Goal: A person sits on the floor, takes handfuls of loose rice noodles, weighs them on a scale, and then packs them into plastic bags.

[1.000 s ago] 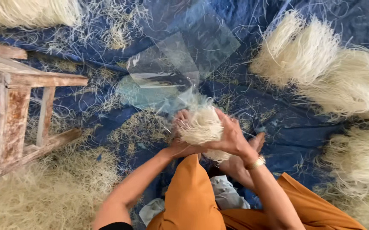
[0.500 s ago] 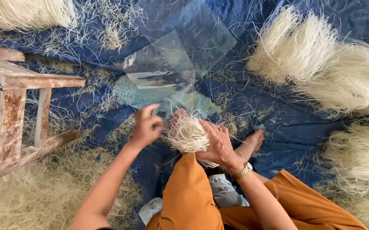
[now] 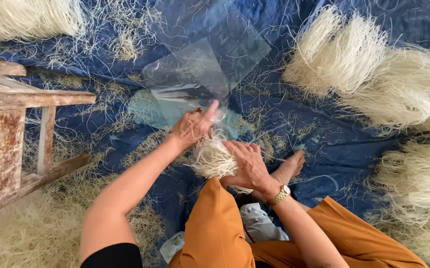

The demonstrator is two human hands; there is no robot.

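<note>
My right hand [image 3: 247,166] grips a small bundle of pale dried noodles [image 3: 214,159] just above my orange-clad knee. My left hand [image 3: 193,125] reaches forward with fingers spread, its tips touching the near edge of a stack of clear plastic bags [image 3: 187,82] lying on the blue tarp [image 3: 324,144]. A gold watch sits on my right wrist. My bare foot [image 3: 289,168] rests on the tarp beside the right hand.
Big heaps of pale noodles [image 3: 373,74] lie at the right, with another heap [image 3: 26,17] at the top left. A worn wooden stool [image 3: 11,139] stands at the left. Loose noodle scraps [image 3: 41,233] cover the ground at the lower left.
My left hand let go of the noodle bundle and moved forward to the plastic bags. The right hand kept the bundle and lowered it slightly toward my knee.
</note>
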